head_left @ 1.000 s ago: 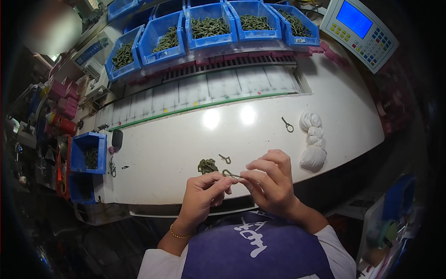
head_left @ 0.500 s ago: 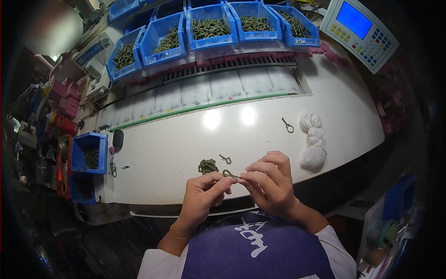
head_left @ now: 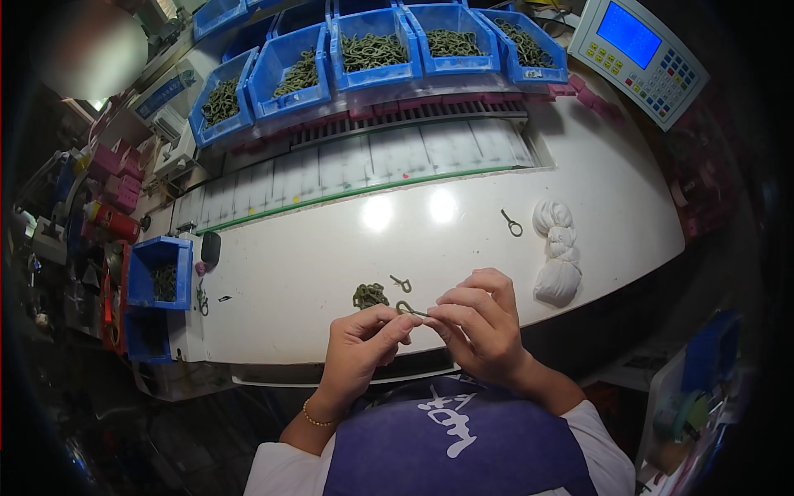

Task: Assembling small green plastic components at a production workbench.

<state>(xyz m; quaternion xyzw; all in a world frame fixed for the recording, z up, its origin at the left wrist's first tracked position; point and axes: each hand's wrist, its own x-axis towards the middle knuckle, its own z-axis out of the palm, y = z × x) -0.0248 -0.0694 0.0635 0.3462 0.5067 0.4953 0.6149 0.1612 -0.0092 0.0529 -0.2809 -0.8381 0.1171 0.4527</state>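
Near the front edge of the white worktop, both of my hands meet at a small olive-green cord loop [head_left: 403, 307]. My left hand [head_left: 357, 343] pinches the loop's lower side between thumb and index finger. From the other side, my right hand [head_left: 481, 324] grips the cord's tail in its fingertips, its other fingers loosely bent. Just beyond my left hand lies a small heap of green cord loops [head_left: 370, 295]. One loose cord loop [head_left: 401, 283] rests beside that heap. Farther right sits another single loop [head_left: 512, 223] with a rounder eye.
Blue bins [head_left: 376, 70] filled with green cord pieces line the back. Before them runs a white conveyor belt [head_left: 347, 167] with a green edge. A tied white cloth bundle [head_left: 558, 252] lies right, below a keypad device [head_left: 641, 62]. More blue bins [head_left: 157, 240] stand left.
The marks on the conveyor belt have shifted slightly to the left. My hands keep nearly the same pose on the cord loop.
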